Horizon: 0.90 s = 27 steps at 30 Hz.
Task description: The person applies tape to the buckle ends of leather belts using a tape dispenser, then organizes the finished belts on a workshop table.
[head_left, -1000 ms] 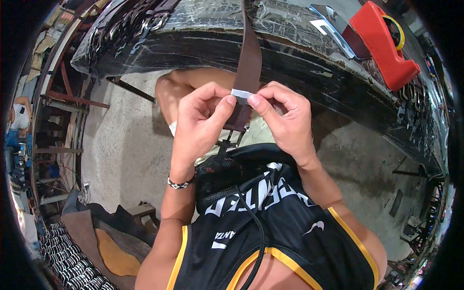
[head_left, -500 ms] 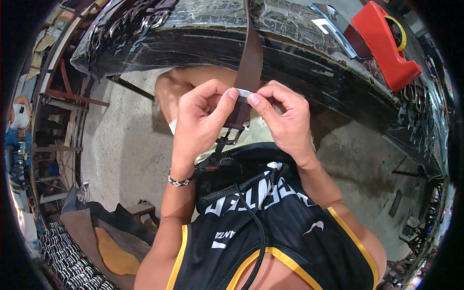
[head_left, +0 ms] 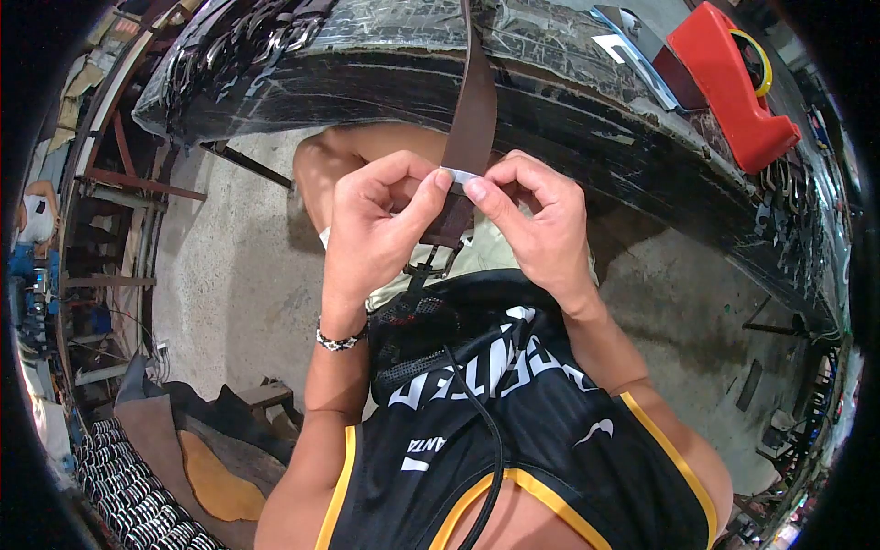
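A brown leather belt [head_left: 474,105] runs from the table top down toward my lap, where its buckle [head_left: 443,260] hangs near my shorts. Across the belt lies a narrow whitish strip [head_left: 464,176], perhaps tape or a paper band. My left hand [head_left: 385,220] pinches the strip's left end at the belt's edge, thumb on top. At the other end, my right hand [head_left: 541,220] presses thumb and index finger together on the strip. Both hands are closed, and their curled fingers hide the belt's underside.
The plastic-wrapped black table [head_left: 367,96] spans the front. A red tape dispenser [head_left: 733,92] with a yellow-rimmed roll stands at its right, beside papers [head_left: 632,60]. Several buckled belts [head_left: 247,50] pile at back left. Leather pieces [head_left: 215,477] and stacked striped items [head_left: 128,486] lie lower left.
My thumbs have shifted slightly along the strip, the right one a little leftward. The belt and buckle have moved only a little; both hands stay on the strip.
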Each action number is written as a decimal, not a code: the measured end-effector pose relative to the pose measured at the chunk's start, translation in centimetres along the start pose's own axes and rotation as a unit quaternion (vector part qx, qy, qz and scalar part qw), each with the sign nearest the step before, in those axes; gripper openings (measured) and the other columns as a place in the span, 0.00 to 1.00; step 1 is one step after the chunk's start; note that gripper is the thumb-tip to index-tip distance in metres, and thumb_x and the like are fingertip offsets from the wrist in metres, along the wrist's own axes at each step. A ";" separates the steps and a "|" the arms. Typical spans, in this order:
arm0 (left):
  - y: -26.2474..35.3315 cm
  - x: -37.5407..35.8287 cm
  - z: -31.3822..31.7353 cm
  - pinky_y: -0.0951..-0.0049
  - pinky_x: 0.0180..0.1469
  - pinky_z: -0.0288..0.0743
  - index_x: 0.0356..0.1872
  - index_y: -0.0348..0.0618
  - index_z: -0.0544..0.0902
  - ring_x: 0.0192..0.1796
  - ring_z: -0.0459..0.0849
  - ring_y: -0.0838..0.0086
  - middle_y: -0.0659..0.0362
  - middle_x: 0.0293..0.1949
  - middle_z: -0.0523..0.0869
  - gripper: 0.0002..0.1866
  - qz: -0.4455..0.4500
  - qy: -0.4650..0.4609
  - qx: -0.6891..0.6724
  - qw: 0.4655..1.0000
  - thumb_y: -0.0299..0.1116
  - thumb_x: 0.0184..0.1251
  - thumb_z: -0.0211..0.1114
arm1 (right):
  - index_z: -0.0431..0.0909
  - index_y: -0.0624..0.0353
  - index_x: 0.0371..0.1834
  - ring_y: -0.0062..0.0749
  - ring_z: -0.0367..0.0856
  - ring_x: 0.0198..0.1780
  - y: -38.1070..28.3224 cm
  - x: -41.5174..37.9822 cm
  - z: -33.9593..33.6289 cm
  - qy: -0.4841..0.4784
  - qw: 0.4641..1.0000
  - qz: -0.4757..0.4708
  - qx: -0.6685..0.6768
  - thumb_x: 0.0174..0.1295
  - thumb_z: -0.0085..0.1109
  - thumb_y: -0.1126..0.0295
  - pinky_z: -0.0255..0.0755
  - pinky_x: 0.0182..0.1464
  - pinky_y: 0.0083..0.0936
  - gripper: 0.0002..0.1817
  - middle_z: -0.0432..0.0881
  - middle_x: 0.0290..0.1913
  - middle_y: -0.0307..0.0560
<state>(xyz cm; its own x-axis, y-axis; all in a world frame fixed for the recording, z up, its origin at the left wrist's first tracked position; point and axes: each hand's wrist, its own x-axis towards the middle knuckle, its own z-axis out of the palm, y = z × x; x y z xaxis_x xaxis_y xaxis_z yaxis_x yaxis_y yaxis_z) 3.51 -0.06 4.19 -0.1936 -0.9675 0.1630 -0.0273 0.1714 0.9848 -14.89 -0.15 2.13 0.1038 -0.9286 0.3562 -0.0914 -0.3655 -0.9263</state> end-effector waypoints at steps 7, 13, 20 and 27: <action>-0.4 0.1 -0.3 0.87 0.27 0.66 0.35 0.32 0.83 0.27 0.75 0.92 0.67 0.24 0.84 0.09 0.011 0.003 0.017 1.000 0.30 0.74 0.65 | 0.82 0.65 0.32 0.09 0.69 0.28 0.4 0.0 -0.1 -0.018 0.992 0.092 0.085 0.64 0.69 0.71 0.61 0.28 0.14 0.08 0.77 0.27 0.32; 0.1 0.2 -0.3 0.87 0.26 0.65 0.34 0.33 0.83 0.27 0.75 0.92 0.67 0.24 0.84 0.10 0.011 0.001 0.021 1.000 0.30 0.73 0.66 | 0.81 0.64 0.32 0.07 0.70 0.28 0.3 0.1 0.0 -0.026 0.993 0.072 0.085 0.65 0.68 0.72 0.62 0.28 0.12 0.08 0.78 0.27 0.31; 0.1 0.1 -0.4 0.87 0.29 0.70 0.35 0.33 0.83 0.29 0.79 0.91 0.64 0.27 0.87 0.09 -0.004 -0.020 -0.004 1.000 0.29 0.73 0.66 | 0.79 0.63 0.30 0.08 0.71 0.28 0.2 0.2 0.1 -0.025 0.994 0.062 0.080 0.65 0.69 0.72 0.62 0.28 0.12 0.09 0.77 0.27 0.31; -0.4 0.1 -0.1 0.87 0.31 0.72 0.35 0.32 0.82 0.31 0.81 0.89 0.62 0.29 0.88 0.07 0.014 -0.008 -0.010 1.000 0.27 0.72 0.66 | 0.78 0.63 0.32 0.08 0.73 0.29 0.4 0.5 -0.1 -0.052 0.995 0.056 0.065 0.65 0.68 0.72 0.65 0.29 0.12 0.09 0.77 0.27 0.31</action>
<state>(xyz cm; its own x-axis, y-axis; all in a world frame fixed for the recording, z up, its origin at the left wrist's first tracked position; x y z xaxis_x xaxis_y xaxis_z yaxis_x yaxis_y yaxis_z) 3.63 -0.23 3.81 -0.2103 -0.9592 0.1891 -0.0013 0.1937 0.9811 -15.02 -0.80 1.93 0.2030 -0.9488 0.2419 0.0191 -0.2431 -0.9698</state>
